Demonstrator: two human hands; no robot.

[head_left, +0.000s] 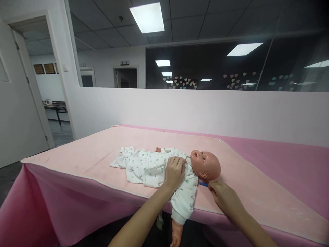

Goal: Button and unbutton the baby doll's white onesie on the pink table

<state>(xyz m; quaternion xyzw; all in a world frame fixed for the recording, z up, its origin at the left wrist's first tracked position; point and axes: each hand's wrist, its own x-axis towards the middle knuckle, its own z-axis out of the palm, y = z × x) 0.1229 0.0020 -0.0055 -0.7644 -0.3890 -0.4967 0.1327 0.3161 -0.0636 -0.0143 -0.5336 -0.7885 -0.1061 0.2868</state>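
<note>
The baby doll lies face-up near the front edge of the pink-covered table. The left hand rests fingers-curled on its chest, steadying it. The right hand, behind the head, pinches a small blue object

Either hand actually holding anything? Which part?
Left hand grips the doll clothing at the chest. Right hand pinches a small blue object by its end, beside the doll's neck.
</note>
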